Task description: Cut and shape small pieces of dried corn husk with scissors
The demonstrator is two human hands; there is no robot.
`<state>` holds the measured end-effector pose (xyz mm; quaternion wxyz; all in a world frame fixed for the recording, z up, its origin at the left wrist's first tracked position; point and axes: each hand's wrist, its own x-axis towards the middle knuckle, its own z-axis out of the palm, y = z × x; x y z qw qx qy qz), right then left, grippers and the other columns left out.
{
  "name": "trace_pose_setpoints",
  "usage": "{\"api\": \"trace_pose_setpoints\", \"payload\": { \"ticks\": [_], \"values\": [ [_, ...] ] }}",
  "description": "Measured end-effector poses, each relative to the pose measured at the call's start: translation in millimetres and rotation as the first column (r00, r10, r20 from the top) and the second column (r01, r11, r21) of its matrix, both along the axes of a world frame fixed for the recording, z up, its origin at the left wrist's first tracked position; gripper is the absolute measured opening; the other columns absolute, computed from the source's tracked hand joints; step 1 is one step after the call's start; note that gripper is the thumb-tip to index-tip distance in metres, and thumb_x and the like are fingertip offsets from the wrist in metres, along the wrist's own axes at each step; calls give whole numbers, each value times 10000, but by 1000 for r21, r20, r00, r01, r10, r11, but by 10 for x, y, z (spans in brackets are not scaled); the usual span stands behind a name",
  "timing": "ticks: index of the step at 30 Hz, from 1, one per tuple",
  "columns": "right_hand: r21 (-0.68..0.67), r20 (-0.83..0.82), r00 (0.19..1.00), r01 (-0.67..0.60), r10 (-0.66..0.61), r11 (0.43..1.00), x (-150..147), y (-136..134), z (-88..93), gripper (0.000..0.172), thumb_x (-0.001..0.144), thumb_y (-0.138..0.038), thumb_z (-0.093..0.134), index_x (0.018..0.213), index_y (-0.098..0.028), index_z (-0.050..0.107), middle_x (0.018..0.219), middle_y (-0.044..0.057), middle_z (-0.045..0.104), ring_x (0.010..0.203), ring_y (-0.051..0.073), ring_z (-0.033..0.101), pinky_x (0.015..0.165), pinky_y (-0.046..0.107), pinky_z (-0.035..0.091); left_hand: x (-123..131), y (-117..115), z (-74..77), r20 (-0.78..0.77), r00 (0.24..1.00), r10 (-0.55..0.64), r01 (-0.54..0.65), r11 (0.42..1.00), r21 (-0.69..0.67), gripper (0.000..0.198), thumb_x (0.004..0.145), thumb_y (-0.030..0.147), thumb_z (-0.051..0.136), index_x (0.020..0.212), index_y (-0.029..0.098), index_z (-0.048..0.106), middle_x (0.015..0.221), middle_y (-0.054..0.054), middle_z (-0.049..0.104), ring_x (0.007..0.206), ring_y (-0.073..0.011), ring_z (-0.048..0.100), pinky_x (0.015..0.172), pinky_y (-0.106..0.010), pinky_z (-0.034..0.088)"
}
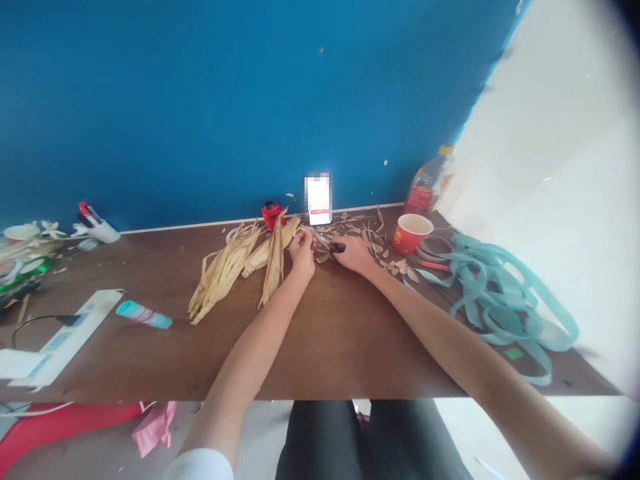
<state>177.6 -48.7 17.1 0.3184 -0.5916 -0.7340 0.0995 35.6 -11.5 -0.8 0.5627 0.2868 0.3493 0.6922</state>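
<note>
My right hand [354, 253] is closed around the dark handles of a pair of scissors [321, 236], whose blades point left toward my other hand. Close to the blade tips, my left hand [302, 253] has its fingers pinched together; whatever small thing is between them is too blurred to make out. Dried corn husks [225, 273] lie in a loose pile just left of that hand. Narrow husk scraps [367, 233] are scattered behind and beside my right hand. A small heap of cut husk pieces [401, 269] sits to its right.
A lit phone [319, 200] leans on the blue wall, near a red object [271, 215]. On the right are a paper cup [413, 233], a bottle [429, 183] and tangled teal ribbon [500, 293]. Leftward lie a blue tube [144, 315] and a power strip [75, 337].
</note>
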Motion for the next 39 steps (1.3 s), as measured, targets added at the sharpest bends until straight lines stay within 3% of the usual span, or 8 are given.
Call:
{"api": "trace_pose_setpoints", "payload": {
  "ticks": [39],
  "values": [
    [-7, 77, 997, 12, -11, 1000, -3, 16, -8, 272, 719, -278, 576, 940, -268, 735, 820, 11, 716, 748, 185, 608, 604, 247, 353, -1, -11, 20, -1, 1000, 1, -1, 1000, -3, 228, 670, 259, 785, 734, 141, 601, 639, 27, 534, 570, -49, 466, 578, -198, 365]
  ]
}}
